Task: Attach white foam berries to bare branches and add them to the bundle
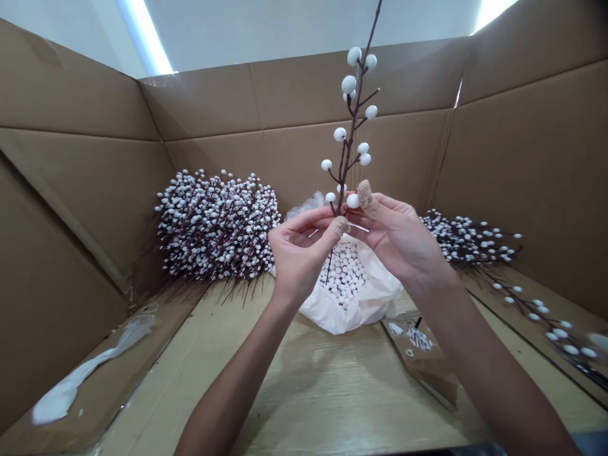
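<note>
A dark brown artificial branch (350,149) with several round white foam berries rises upright between my hands. My left hand (299,253) grips its lower stem, with a tan wrapping on the thumb (340,226). My right hand (394,234) pinches close to a white berry (352,201) low on the branch, and its thumb (365,194) is also wrapped. A thin pale wire (358,227) shows between my hands. Just below them, a white plastic bag (365,310) holds many loose white foam berries (342,272).
A large heap of white-berried branches (216,225) lies to the left and a smaller heap (468,240) to the right. A loose branch (536,313) lies on the right. Tall cardboard walls (304,101) surround the wooden tabletop (304,380).
</note>
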The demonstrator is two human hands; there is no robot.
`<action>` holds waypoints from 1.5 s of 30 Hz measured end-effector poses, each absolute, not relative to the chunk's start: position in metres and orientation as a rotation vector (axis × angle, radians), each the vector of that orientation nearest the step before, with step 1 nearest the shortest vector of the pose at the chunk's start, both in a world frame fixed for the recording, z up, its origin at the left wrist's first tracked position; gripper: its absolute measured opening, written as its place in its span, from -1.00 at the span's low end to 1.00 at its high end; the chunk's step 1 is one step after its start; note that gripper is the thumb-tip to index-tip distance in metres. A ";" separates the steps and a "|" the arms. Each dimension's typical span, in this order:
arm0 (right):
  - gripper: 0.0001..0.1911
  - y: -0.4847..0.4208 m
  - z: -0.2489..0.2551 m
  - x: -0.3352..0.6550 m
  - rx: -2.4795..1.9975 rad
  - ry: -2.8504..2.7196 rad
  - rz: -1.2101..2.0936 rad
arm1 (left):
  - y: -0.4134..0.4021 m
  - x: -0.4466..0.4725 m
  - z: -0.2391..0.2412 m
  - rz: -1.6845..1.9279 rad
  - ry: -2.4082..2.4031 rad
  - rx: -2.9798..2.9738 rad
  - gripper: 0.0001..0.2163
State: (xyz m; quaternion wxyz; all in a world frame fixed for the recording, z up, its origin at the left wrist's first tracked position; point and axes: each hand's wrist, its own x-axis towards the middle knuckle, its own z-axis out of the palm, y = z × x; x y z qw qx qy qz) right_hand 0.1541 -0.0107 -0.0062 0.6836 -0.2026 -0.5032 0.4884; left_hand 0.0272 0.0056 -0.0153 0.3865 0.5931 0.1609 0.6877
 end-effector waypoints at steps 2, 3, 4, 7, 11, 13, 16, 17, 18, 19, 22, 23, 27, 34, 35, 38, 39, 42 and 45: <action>-0.84 -0.011 -0.006 0.154 -0.461 -1.125 1.084 | 0.005 0.027 -0.015 1.761 0.423 1.516 -0.86; -0.83 -0.011 -0.006 0.153 -0.465 -1.122 1.076 | 0.005 0.028 -0.014 1.768 0.430 1.520 -0.86; -0.83 -0.011 -0.006 0.153 -0.471 -1.121 1.067 | 0.004 0.028 -0.014 1.774 0.438 1.524 -0.86; -0.81 -0.011 -0.007 0.152 -0.477 -1.121 1.027 | 0.003 0.028 -0.014 1.785 0.458 1.531 -0.86; -0.80 -0.009 -0.008 0.151 -0.459 -1.130 0.975 | 0.003 0.029 -0.014 1.794 0.453 1.543 -0.87; -0.79 -0.008 -0.009 0.149 -0.467 -1.129 0.935 | 0.004 0.029 -0.015 1.796 0.440 1.546 -0.87; -0.79 -0.009 -0.009 0.146 -0.483 -1.113 0.876 | 0.006 0.030 -0.017 1.794 0.430 1.541 -0.88; -0.79 -0.009 -0.009 0.145 -0.480 -1.103 0.864 | 0.007 0.030 -0.017 1.795 0.422 1.535 -0.88; -0.79 -0.009 -0.009 0.143 -0.474 -1.092 0.855 | 0.008 0.030 -0.018 1.796 0.410 1.526 -0.88; -0.79 -0.009 -0.010 0.142 -0.468 -1.082 0.847 | 0.008 0.030 -0.018 1.798 0.396 1.515 -0.88; -0.80 -0.008 -0.011 0.140 -0.473 -1.070 0.820 | 0.009 0.031 -0.019 1.802 0.371 1.494 -0.89; -0.80 -0.007 -0.012 0.139 -0.483 -1.072 0.809 | 0.008 0.031 -0.019 1.805 0.375 1.492 -0.89; -0.80 -0.006 -0.013 0.139 -0.494 -1.080 0.800 | 0.007 0.032 -0.019 1.831 0.388 1.499 -0.89; -0.81 -0.007 -0.011 0.138 -0.459 -1.083 0.843 | 0.009 0.032 -0.021 1.857 0.370 1.491 -0.90; -0.80 -0.007 -0.011 0.138 -0.464 -1.080 0.840 | 0.010 0.032 -0.021 1.854 0.376 1.489 -0.90; -0.78 -0.005 -0.013 0.137 -0.473 -1.073 0.837 | 0.012 0.032 -0.022 1.850 0.389 1.476 -0.90; -0.77 -0.004 -0.013 0.136 -0.471 -1.073 0.836 | 0.012 0.032 -0.022 1.852 0.388 1.469 -0.90; -0.78 -0.002 -0.015 0.136 -0.458 -1.079 0.831 | 0.013 0.032 -0.022 1.854 0.385 1.452 -0.90; -0.80 -0.001 -0.016 0.135 -0.450 -1.072 0.836 | 0.015 0.032 -0.023 1.864 0.397 1.434 -0.89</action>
